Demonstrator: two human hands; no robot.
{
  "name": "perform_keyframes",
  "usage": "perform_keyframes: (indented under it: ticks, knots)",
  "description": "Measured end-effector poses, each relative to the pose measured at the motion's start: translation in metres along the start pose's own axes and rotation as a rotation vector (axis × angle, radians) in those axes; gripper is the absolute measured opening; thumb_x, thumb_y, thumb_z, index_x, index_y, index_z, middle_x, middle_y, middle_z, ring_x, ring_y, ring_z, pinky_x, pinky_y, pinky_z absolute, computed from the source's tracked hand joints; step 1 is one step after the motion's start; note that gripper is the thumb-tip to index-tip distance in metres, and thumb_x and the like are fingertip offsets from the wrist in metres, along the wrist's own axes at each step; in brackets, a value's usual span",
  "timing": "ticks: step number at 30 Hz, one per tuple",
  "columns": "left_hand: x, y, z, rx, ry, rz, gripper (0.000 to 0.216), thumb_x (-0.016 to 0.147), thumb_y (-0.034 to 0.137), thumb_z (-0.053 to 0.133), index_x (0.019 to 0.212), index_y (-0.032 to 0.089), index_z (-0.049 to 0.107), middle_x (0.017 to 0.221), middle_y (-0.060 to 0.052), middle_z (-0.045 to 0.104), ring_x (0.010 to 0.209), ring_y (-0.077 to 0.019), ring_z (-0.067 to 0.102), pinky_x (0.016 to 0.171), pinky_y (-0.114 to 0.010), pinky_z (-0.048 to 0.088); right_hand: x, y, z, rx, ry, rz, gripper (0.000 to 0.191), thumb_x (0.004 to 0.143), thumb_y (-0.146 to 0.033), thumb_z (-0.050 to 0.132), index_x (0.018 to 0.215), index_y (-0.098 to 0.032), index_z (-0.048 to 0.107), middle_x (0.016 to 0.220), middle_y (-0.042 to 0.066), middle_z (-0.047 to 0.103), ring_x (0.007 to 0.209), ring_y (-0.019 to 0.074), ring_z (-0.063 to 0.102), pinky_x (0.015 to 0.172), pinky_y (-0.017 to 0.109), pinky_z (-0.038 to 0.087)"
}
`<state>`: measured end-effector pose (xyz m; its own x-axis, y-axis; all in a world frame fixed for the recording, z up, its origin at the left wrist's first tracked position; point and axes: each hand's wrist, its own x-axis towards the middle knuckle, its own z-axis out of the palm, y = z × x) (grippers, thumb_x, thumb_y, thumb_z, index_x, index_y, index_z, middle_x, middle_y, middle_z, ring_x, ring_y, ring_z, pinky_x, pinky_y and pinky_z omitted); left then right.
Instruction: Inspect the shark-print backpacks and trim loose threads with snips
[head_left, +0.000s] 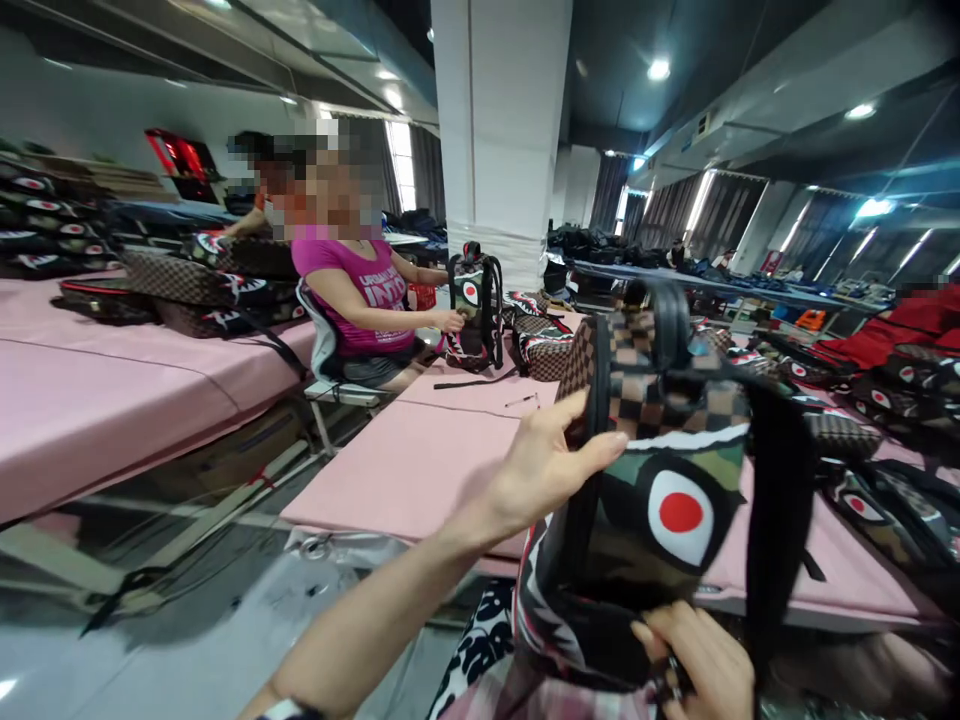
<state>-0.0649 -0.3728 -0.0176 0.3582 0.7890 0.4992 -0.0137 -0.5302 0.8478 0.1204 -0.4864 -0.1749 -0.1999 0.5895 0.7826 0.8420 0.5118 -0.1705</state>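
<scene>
Upright in front of me stands a backpack (675, 400) with brown-and-black checks on top, camouflage below, a white eye with a red centre and a shark-tooth print. Its black shoulder strap (784, 490) hangs on the right side. My left hand (544, 460) is closed around the upper left edge, thumb over the side panel. At the bag's lower edge, my right hand (701, 655) is closed, fingers curled. A small dark, shiny thing (670, 682) shows at those fingers; its kind is unclear.
A pink-covered table (420, 450) extends ahead, with a small thin tool (523, 400) on it. Across it, a seated co-worker (360, 290) handles a similar backpack (472, 300). More bags (885, 400) pile up at right and on the left table (112, 370). A white pillar (499, 130) rises behind.
</scene>
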Motion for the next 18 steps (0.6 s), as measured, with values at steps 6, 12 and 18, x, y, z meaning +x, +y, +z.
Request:
perform_keyframes:
  ticks: [6,12,18]
  knots:
    - [0.000,-0.066,0.024,0.025,0.086,-0.024,0.029,0.066,0.019,0.068,0.096,0.018,0.067,0.095,-0.005,0.062,0.089,-0.0181,0.057,0.077,-0.028,0.048,0.007,0.038,0.008,0.122,-0.032,0.030,0.029,0.079,-0.006,0.043,0.096,-0.020,0.062,0.084,0.004,0.070,0.076,0.0177,0.068,0.065,0.025,0.056]
    - [-0.003,-0.062,0.027,-0.031,0.094,-0.011,0.050,0.069,0.014,0.067,0.116,0.021,0.054,0.102,-0.004,0.063,0.090,-0.0160,0.060,0.081,-0.029,0.050,0.082,0.019,-0.023,0.007,0.211,0.005,0.033,0.076,-0.003,0.047,0.099,-0.021,0.064,0.088,0.006,0.068,0.079,0.0167,0.066,0.065,0.025,0.055]
    - [-0.006,-0.060,0.016,0.572,0.143,0.432,0.016,0.084,0.019,0.052,0.095,0.021,0.064,0.090,-0.005,0.061,0.080,-0.0126,0.059,0.066,-0.022,0.048,0.113,0.013,-0.011,-0.010,0.197,0.027,0.036,0.076,0.000,0.043,0.099,-0.021,0.062,0.087,0.005,0.067,0.078,0.0135,0.065,0.067,0.023,0.053]
